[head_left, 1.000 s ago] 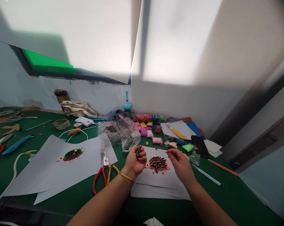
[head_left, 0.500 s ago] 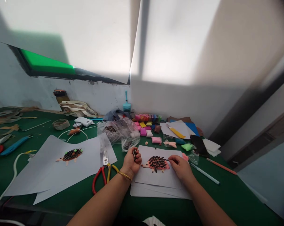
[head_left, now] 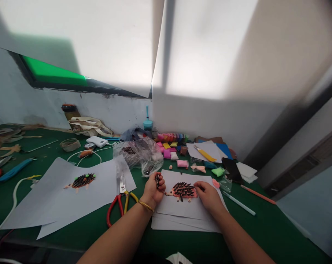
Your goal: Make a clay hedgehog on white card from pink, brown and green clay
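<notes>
Between the left hand (head_left: 154,191), curled round dark seeds (head_left: 157,180), and the right hand (head_left: 210,198), fingertips pinched, can't tell if on a seed, the hedgehog figure (head_left: 184,190) lies lengthwise side to side. Snout faces left hand; rump sits at right fingertips, contact unclear, right hand nearer spines. Underneath: white paper (head_left: 182,212), green counter (head_left: 265,231).

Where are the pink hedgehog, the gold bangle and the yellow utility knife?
Pink hedgehog (head_left: 183,190), head view: middle of its dark-spined back.
Gold bangle (head_left: 146,206), head view: visible stretch of its band.
Yellow utility knife (head_left: 207,156), head view: its handle.
</notes>
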The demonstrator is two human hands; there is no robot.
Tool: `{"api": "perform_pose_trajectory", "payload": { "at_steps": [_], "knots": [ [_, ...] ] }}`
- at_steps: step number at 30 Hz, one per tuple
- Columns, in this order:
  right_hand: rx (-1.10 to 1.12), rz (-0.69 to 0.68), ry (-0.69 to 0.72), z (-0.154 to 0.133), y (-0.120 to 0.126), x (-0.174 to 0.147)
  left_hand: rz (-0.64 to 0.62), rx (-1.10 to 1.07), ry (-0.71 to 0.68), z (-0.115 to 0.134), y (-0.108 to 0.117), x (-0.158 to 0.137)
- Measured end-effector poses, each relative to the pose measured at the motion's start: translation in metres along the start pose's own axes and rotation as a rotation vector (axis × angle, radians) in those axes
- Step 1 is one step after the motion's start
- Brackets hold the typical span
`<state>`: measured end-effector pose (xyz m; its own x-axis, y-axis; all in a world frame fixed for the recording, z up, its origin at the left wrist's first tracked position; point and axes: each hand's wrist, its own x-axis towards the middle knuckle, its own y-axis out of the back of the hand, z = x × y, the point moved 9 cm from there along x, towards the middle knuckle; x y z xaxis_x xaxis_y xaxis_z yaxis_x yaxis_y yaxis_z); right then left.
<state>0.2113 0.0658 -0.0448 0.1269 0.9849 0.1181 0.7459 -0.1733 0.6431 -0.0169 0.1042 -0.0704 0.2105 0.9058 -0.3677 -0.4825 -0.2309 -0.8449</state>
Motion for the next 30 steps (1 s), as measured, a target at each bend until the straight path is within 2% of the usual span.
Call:
{"api": "perform_pose_trajectory", "payload": {
  "at_steps": [14, 20, 25, 30],
  "knots": [
    [-0.033, -0.009, 0.148, -0.011, -0.002, 0.001, -0.016, -0.001, 0.008, -0.001, 0.0, 0.0],
    [0.005, 0.061, 0.077, -0.001, 0.007, 0.0, -0.003, 0.004, 0.006, 0.0, 0.001, 0.0],
    [-0.045, 0.013, 0.118, -0.007, 0.002, 0.0, -0.011, 0.003, 0.003, -0.001, 0.0, 0.0],
    [-0.077, 0.022, 0.155, -0.011, 0.001, 0.0, -0.007, 0.005, -0.001, -0.001, -0.001, -0.001]
  ]
}}
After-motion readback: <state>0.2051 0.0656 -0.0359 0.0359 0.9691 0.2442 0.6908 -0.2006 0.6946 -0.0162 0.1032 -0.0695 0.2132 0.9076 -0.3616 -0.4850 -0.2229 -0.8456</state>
